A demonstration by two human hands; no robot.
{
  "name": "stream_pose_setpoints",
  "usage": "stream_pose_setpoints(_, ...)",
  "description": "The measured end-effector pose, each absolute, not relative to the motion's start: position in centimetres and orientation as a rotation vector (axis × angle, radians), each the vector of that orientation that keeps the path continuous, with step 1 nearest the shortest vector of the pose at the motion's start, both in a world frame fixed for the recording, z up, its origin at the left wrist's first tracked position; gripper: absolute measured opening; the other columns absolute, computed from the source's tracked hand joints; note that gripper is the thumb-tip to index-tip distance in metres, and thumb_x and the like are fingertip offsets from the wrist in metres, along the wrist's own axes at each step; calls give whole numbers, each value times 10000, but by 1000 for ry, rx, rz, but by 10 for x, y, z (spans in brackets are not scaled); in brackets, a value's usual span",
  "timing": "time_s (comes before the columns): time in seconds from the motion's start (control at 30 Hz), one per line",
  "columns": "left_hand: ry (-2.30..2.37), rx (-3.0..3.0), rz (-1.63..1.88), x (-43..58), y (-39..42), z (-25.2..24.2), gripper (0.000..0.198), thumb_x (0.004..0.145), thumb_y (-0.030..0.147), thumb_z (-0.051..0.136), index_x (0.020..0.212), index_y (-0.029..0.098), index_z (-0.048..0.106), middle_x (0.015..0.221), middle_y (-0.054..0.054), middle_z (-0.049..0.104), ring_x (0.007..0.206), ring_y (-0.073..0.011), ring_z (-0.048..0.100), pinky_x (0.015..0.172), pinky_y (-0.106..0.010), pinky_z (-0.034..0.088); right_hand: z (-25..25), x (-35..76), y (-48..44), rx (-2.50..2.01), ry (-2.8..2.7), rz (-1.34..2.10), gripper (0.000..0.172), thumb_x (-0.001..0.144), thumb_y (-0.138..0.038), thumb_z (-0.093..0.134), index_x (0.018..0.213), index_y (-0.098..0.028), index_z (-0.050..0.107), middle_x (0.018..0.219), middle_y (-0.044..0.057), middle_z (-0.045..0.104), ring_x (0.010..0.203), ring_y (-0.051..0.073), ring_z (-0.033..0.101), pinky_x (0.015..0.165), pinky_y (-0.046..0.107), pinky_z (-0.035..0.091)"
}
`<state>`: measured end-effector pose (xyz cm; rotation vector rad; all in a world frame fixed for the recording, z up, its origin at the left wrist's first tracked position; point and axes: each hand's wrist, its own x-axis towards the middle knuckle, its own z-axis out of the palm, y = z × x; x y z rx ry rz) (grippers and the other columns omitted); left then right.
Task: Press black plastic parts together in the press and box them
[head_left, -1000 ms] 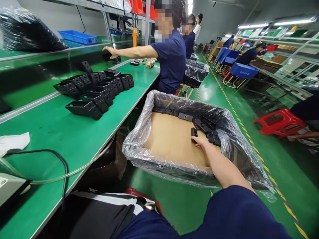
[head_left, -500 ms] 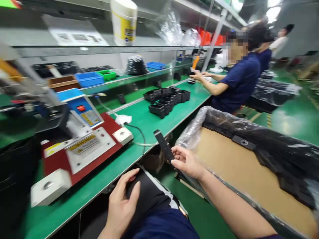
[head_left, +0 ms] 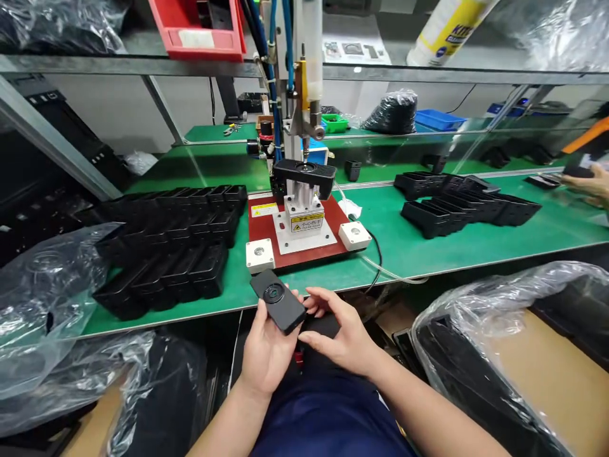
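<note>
A flat black plastic part with a round ringed recess (head_left: 285, 309) rests in my left hand (head_left: 269, 355), its fingers under and around it. Just to the right, my right hand (head_left: 343, 333) is open, thumb and fingers apart, close to the part's near end; whether a fingertip touches it I cannot tell. Ahead stands a press machine (head_left: 304, 219) on a red base, with two white button boxes, the left one (head_left: 259, 256) just beyond the held part. Another black part (head_left: 305, 172) with a ring sits under the machine's tip.
Rows of black plastic housings (head_left: 176, 222) stand left on the green bench (head_left: 385, 247), with another group (head_left: 464, 202) on the right. Plastic-lined boxes flank me, one at right (head_left: 547, 355). A shelf with a red bin (head_left: 204, 38) hangs above. A co-worker's hand (head_left: 597, 184) is far right.
My view has swung left to face the machine. The black plastic part has passed from my right hand to my left, and my right hand has opened.
</note>
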<state>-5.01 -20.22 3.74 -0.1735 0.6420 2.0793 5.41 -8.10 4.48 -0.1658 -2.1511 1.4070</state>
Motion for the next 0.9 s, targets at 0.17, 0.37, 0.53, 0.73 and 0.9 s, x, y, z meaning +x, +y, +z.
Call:
stream_pose_setpoints(0.17, 397, -291, 1961, -58, -212, 42, 418, 999, 362, 349, 1238, 112, 582, 1015, -121, 660, 871, -166, 651, 791, -308, 577, 40, 53, -79, -278, -2080, 1552, 366, 899, -364, 646, 1223, -227, 546, 1046, 67, 636, 863, 176, 604, 764, 318, 510)
stream_pose_setpoints(0.37, 421, 72, 1825, -56, -214, 38, 403, 955, 459, 414, 1065, 156, 655, 950, -79, 607, 677, -141, 578, 493, -228, 513, 39, 52, -63, -386, -1971, 1671, 308, 932, -395, 600, 1188, -225, 572, 1031, 69, 641, 878, 171, 607, 768, 306, 511)
stream_pose_setpoints(0.53, 522, 276, 1771, -55, -215, 25, 436, 881, 506, 520, 963, 107, 675, 882, -84, 583, 622, -133, 548, 438, -200, 473, 49, 51, -58, -305, -1961, 1754, 389, 934, -451, 584, 1236, -208, 554, 1037, 85, 636, 841, 173, 611, 742, 317, 532)
stream_pose_setpoints(0.73, 619, 330, 1739, -53, -217, 11, 421, 860, 493, 565, 1029, 123, 670, 876, -103, 615, 622, -148, 590, 438, -201, 474, 59, 55, -64, -180, -1984, 1781, 394, 915, -406, 617, 1265, -235, 555, 1018, 58, 631, 833, 169, 600, 726, 302, 524)
stream_pose_setpoints(0.9, 704, 377, 1724, -51, -216, 6, 392, 850, 470, 587, 1021, 126, 663, 883, -116, 634, 622, -156, 602, 438, -207, 464, 63, 58, -63, -195, -2034, 1667, 375, 895, -378, 635, 1235, -228, 586, 914, 38, 638, 726, 153, 577, 640, 276, 506)
